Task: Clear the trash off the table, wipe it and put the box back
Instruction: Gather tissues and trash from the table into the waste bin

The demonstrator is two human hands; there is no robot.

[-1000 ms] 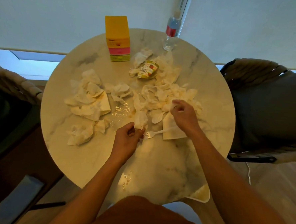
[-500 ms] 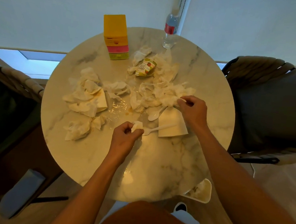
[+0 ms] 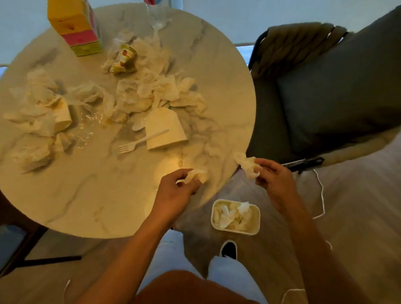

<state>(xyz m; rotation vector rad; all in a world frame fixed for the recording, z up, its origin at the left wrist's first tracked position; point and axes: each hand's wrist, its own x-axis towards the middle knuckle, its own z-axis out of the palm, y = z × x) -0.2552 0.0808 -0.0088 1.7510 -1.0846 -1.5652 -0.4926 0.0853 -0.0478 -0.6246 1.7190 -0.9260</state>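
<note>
Your left hand point(image 3: 172, 192) pinches a crumpled tissue point(image 3: 195, 175) over the table point(image 3: 75, 191) edge. Your right hand point(image 3: 274, 180) grips another wad point(image 3: 248, 165) above the floor bin point(image 3: 257, 222).

There is only one view, from the camera on my head. It looks forward and steeply down, from close above the round table point(image 3: 93, 192), whose top fills the left half. The picture reaches the floor with the small bin point(image 3: 235, 230) and the chair point(image 3: 339, 94) on the right. My two forearms enter from below.
</note>
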